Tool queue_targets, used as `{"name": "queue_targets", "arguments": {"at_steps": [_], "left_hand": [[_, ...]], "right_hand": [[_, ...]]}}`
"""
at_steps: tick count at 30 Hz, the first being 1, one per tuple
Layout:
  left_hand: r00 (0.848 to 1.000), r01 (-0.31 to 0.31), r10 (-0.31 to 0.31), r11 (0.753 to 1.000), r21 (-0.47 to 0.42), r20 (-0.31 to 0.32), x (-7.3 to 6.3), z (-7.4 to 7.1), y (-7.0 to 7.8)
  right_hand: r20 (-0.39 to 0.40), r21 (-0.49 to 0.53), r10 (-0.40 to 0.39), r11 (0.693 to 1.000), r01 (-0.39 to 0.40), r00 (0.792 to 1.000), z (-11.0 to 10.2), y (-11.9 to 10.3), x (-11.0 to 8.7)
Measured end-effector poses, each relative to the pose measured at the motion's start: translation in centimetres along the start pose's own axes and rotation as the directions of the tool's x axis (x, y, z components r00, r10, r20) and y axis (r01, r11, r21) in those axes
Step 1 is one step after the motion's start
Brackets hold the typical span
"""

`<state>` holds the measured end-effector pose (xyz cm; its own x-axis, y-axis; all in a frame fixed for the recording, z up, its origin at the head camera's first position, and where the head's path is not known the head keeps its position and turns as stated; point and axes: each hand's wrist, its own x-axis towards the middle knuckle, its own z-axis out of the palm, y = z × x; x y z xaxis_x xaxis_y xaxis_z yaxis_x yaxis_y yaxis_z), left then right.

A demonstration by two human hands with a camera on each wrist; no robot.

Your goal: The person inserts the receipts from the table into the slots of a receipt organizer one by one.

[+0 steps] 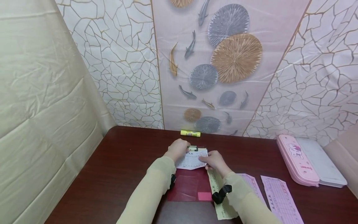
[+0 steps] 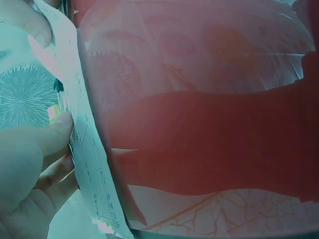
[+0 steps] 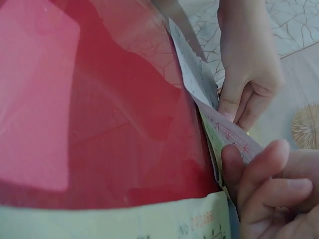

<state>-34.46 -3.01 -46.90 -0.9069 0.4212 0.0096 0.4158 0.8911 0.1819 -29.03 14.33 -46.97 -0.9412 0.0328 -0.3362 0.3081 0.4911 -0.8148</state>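
Note:
A red glossy clip folder (image 1: 185, 186) lies on the table with a dark metal clip (image 1: 193, 148) at its far edge. White printed forms (image 1: 192, 161) lie over its upper part, beneath the clip. Beside the clip, my left hand (image 1: 177, 150) grips the folder's far edge, its thumb near the forms in the left wrist view. My right hand (image 1: 216, 161) pinches the right edge of the forms; the right wrist view shows a sheet with red print (image 3: 232, 132) between thumb and fingers. Under the right forearm is a long yellow printed sheet (image 1: 223, 205).
Two pink printed sheets (image 1: 282, 197) lie at the right. Farther right are a pink pencil case (image 1: 297, 161) and a flat grey-white case (image 1: 321, 161). A yellow glue stick (image 1: 190, 133) lies near the table's back edge, before a patterned cloth.

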Motion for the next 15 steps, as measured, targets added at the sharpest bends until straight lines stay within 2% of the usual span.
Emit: {"name": "queue_targets", "arguments": {"at_steps": [15], "left_hand": [[1.0,0.025,-0.025,1.0,-0.005,0.009,-0.11,0.14,0.04]], "right_hand": [[0.025,-0.006,0.014,1.0,-0.014,1.0,-0.03,0.24,1.02]]}}
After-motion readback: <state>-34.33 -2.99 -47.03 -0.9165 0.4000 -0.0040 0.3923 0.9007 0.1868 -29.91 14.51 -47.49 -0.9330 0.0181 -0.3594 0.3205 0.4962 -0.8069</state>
